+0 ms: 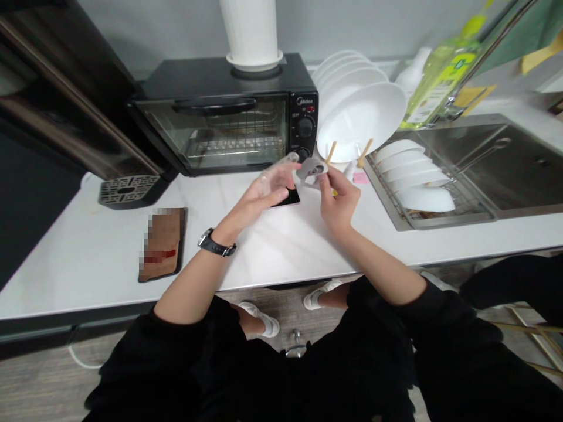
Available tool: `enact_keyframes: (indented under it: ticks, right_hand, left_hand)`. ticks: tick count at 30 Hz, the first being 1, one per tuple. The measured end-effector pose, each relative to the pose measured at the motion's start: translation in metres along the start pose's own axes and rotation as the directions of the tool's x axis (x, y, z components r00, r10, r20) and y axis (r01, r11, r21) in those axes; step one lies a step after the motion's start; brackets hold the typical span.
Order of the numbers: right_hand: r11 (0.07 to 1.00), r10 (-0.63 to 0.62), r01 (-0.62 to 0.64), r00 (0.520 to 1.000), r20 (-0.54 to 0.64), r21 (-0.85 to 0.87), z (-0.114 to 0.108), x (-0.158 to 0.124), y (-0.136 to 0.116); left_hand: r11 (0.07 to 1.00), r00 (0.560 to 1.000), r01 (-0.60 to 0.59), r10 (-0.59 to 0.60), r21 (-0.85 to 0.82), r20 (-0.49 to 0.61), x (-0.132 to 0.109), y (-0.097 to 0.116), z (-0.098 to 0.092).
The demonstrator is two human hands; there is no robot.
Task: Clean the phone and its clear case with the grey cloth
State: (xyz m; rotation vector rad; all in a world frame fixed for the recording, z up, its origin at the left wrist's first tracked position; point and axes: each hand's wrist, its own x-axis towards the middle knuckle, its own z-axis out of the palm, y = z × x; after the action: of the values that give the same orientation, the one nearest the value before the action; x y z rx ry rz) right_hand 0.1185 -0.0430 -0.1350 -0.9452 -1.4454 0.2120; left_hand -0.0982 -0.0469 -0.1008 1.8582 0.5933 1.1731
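Observation:
My right hand pinches a small grey, rounded object with dark holes, held above the white counter in front of the toaster oven. My left hand, a watch on its wrist, is beside it with fingers stretched toward the object; a clear, blurred film or glove seems to cover the fingers. A dark flat item, perhaps a phone, lies on the counter just under my left hand.
A black toaster oven stands at the back with a white cylinder on top. White plates lean in a rack; bowls sit in a sink basket. A brown case lies left. A green bottle is tilted right.

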Motion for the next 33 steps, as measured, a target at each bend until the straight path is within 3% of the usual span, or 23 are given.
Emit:
enact_keyframes:
  ticks: [3,7,12,17,19,24,27,29,33]
  right_hand:
    - [0.983,-0.173,0.171,0.984,-0.043,-0.063,-0.005,0.000,-0.001]
    - [0.937,-0.338,0.337,0.941,0.001,-0.096,-0.007,0.000,-0.001]
    - [0.904,-0.418,0.425,0.901,0.113,-0.047,-0.009,0.001,0.000]
    - [0.760,-0.648,0.642,0.735,0.199,0.103,-0.011,0.000,-0.005]
    - [0.731,-0.683,0.664,0.706,0.189,0.160,-0.010,-0.002,-0.006]
    - [0.801,-0.599,0.567,0.760,0.254,0.192,-0.009,-0.005,-0.001]
    - [0.838,-0.546,0.526,0.815,0.194,0.146,-0.008,-0.004,0.005]
    - [0.869,-0.495,0.479,0.853,0.167,0.125,-0.007,-0.002,0.008]
    - [0.934,-0.355,0.350,0.903,0.240,0.064,-0.007,0.000,0.012]
  left_hand:
    - [0.993,0.987,0.080,-0.090,0.082,0.134,-0.004,0.003,0.012]
    - [0.986,0.992,0.072,-0.086,0.153,0.090,-0.006,0.001,0.017]
    - [0.971,0.994,0.064,-0.084,0.232,0.075,-0.007,-0.008,0.015]
    - [0.912,0.999,0.015,-0.033,0.410,0.037,-0.008,-0.022,0.016]
    - [0.903,0.999,-0.014,-0.006,0.430,0.046,-0.008,-0.026,0.017]
    - [0.911,0.996,-0.082,0.069,0.404,0.048,-0.009,-0.029,0.016]
    - [0.925,0.993,-0.114,0.115,0.363,0.016,-0.009,-0.024,0.016]
    - [0.935,0.993,-0.112,0.118,0.338,0.003,-0.009,-0.018,0.016]
    - [0.940,0.996,-0.094,0.093,0.327,0.017,-0.008,-0.011,0.017]
